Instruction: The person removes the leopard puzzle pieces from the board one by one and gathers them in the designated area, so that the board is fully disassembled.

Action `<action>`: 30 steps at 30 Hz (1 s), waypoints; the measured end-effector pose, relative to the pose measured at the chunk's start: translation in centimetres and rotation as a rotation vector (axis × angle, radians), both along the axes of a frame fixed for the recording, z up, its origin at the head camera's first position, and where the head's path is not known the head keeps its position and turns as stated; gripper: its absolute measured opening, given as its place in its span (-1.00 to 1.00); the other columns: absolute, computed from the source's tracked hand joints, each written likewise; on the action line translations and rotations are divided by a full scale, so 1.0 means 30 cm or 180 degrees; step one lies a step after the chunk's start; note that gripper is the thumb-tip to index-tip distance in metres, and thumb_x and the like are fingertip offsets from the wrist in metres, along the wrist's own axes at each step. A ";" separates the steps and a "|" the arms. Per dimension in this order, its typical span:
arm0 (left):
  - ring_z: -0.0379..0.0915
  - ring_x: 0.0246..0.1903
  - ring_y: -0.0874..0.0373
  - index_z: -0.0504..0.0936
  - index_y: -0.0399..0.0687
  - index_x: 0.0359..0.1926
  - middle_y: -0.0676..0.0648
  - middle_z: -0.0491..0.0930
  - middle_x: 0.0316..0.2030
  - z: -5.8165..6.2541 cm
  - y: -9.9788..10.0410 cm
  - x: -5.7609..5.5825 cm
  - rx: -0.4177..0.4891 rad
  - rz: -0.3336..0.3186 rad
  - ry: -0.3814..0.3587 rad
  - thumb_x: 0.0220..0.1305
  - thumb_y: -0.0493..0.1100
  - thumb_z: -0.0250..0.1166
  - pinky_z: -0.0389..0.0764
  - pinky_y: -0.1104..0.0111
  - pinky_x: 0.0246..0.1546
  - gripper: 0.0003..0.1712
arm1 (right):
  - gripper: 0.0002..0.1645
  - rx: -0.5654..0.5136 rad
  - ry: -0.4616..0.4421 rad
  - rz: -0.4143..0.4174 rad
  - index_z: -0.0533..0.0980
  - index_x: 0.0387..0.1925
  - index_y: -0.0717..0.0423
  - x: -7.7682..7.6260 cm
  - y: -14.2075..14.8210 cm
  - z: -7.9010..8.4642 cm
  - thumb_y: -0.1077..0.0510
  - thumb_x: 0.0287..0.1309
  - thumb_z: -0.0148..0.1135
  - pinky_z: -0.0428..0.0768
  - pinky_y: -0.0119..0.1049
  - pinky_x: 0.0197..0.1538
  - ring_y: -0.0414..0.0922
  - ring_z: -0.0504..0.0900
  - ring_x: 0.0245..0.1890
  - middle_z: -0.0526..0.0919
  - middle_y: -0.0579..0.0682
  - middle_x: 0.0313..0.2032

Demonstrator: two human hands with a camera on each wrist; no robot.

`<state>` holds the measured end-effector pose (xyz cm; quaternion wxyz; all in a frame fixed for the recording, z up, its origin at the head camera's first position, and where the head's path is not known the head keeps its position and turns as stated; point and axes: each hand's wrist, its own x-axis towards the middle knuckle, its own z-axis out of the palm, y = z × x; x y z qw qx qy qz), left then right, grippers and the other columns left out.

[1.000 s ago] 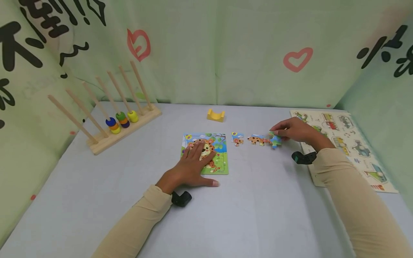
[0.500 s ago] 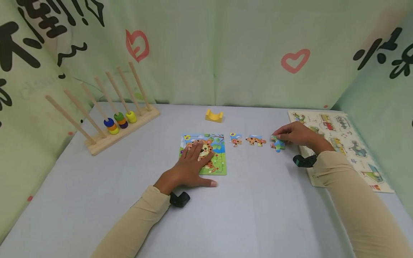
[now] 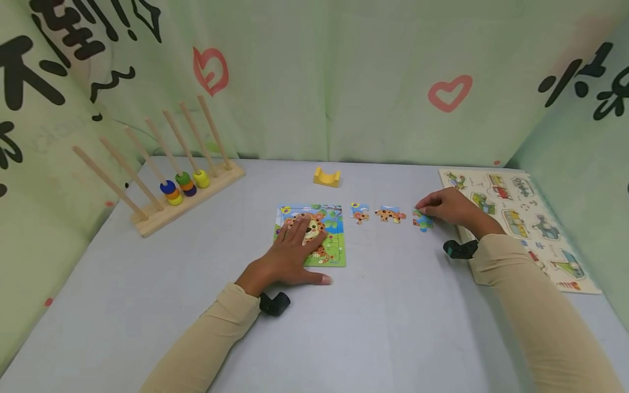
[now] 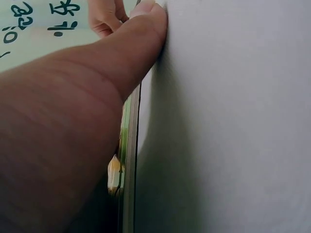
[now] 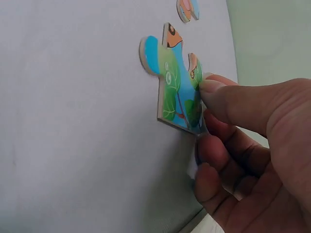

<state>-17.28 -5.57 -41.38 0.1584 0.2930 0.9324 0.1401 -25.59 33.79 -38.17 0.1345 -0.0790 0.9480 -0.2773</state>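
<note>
My left hand (image 3: 290,256) rests with spread fingers on a square jigsaw puzzle (image 3: 336,248) picturing a spotted cub; its palm and fingers cover part of the picture. In the left wrist view, the thumb (image 4: 126,46) reaches out past the puzzle's edge (image 4: 130,160). Further right, my right hand (image 3: 449,207) pinches a blue-and-green puzzle piece (image 5: 177,87) by its edge, thumb on top, at the tabletop. Left of that piece lie two loose puzzle pieces: one with a spotted body (image 3: 390,214), the other with part of a head (image 3: 360,213).
A wooden peg stand (image 3: 196,199) with coloured rings is at the back left. Near the rear edge lies a yellow curved block (image 3: 327,177). A large picture board (image 3: 540,232) lies at the right, partly under the right forearm. Curtains (image 3: 383,125) enclose the table.
The right hand has brought its puzzle piece slightly right and lower, apart from the spotted-body piece it overlapped before. The left hand stays on the puzzle.
</note>
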 end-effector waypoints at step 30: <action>-0.47 0.48 -0.12 0.19 0.16 0.49 -0.26 -0.26 0.50 -0.003 0.001 0.003 0.0607 -0.0002 0.0021 0.26 0.21 0.28 -0.29 -0.01 0.39 -0.15 | -0.67 -0.0172 0.0422 0.0075 0.62 -0.03 0.29 -0.009 -0.143 0.044 0.13 0.39 0.11 0.44 -0.14 -0.15 0.05 0.49 -0.19 0.63 0.21 -0.08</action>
